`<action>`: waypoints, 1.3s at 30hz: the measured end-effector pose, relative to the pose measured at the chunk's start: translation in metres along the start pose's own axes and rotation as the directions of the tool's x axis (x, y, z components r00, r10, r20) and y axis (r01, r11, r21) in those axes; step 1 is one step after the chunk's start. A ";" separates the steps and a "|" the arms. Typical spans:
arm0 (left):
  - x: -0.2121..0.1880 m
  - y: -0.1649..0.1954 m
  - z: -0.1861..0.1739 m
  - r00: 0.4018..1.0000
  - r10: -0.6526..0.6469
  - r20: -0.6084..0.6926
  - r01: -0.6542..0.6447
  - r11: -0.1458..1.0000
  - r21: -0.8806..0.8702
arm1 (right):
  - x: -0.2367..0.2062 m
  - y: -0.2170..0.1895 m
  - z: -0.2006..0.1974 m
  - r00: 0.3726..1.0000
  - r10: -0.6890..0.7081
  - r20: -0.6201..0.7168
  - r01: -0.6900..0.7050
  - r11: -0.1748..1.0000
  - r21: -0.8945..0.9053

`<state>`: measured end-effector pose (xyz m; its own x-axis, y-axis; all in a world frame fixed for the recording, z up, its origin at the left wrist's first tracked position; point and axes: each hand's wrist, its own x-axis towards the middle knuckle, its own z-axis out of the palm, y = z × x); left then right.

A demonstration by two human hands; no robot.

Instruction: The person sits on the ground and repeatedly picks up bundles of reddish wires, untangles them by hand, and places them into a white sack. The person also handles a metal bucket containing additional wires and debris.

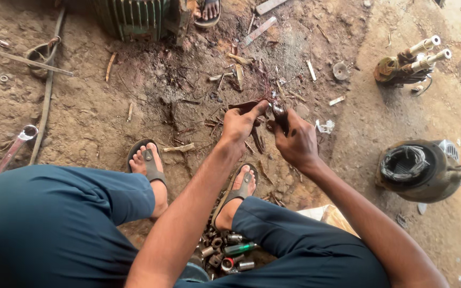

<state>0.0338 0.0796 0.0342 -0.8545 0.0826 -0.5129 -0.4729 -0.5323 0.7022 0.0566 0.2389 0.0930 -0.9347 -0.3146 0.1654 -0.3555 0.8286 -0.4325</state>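
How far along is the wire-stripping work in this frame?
Done: loose reddish wire scraps already litter the dirt floor. In hand: the left hand and right hand together grip a small dark part with a tuft of copper wire sticking up from it. Left: a round motor housing to the right holds a coil of wire inside, untouched.

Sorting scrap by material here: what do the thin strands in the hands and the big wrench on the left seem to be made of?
The strands look like copper wire with a dull reddish-brown coat: thin, kinked and bunched. Both the left hand and the right hand grip them. The wrench looks like bare steel: grey, with a shiny ring end, dusty along its shaft.
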 end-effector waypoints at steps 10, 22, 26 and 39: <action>-0.023 -0.019 -0.037 0.991 -0.107 -0.081 0.103 0.993 -0.052 | 0.010 0.022 -0.026 0.961 0.268 -0.063 -0.271 0.962 -0.045; -0.030 0.018 -0.078 0.986 0.055 -0.156 -0.019 0.974 0.228 | 0.008 -0.012 -0.007 0.999 0.004 0.050 -0.002 0.999 -0.047; -0.042 0.028 -0.064 0.990 -0.034 -0.135 0.070 0.959 0.275 | 0.009 -0.010 -0.001 0.996 -0.054 0.078 0.066 0.983 -0.169; -0.043 0.028 -0.071 0.800 0.549 0.242 -0.316 0.042 0.948 | 0.025 -0.050 -0.018 0.870 0.252 0.424 -0.147 0.953 -0.265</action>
<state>0.0722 0.0014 0.0408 -0.9953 -0.0221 0.0944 0.0459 0.7501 0.6597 0.0511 0.1974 0.1344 -0.9029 -0.2615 -0.3412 -0.2015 0.9586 -0.2014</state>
